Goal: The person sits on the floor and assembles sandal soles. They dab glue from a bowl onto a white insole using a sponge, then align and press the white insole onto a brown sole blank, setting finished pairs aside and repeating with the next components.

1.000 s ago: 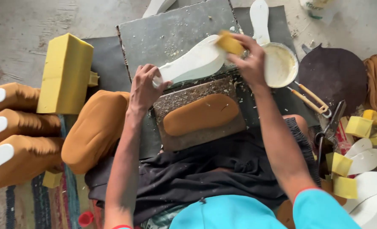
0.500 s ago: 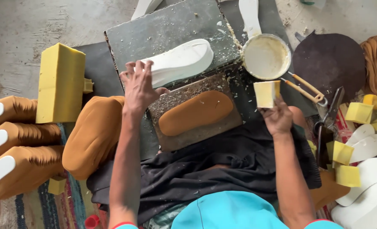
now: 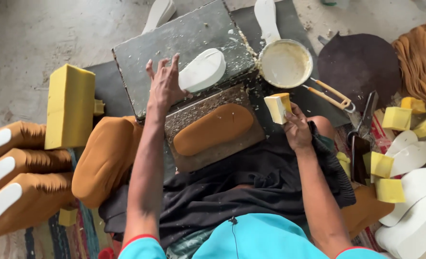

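My left hand [image 3: 164, 85] rests with fingers spread on the heel end of a white shoe insole [image 3: 204, 69], which lies on a grey stone slab [image 3: 174, 43]. My right hand [image 3: 297, 125] grips a small yellow sponge block [image 3: 277, 106] with a pale smeared face, held above my lap beside the pan. A brown insole-shaped leather piece [image 3: 213, 128] lies on a glue-stained board [image 3: 208, 156] in front of me. A round pan of cream-coloured glue [image 3: 285, 63] with a wire handle stands just beyond the sponge.
A large yellow foam block [image 3: 69, 108] stands at the left, with stacks of brown leather pieces [image 3: 105, 158] and soled pieces [image 3: 11, 182] beside it. At the right lie yellow sponge cubes [image 3: 395, 117], white insoles [image 3: 409, 153], scissors [image 3: 364, 129] and a dark leather round [image 3: 359, 62].
My right hand has drawn the sponge off the white insole and back toward my lap. The left hand now presses flat on the insole's end instead of gripping it.
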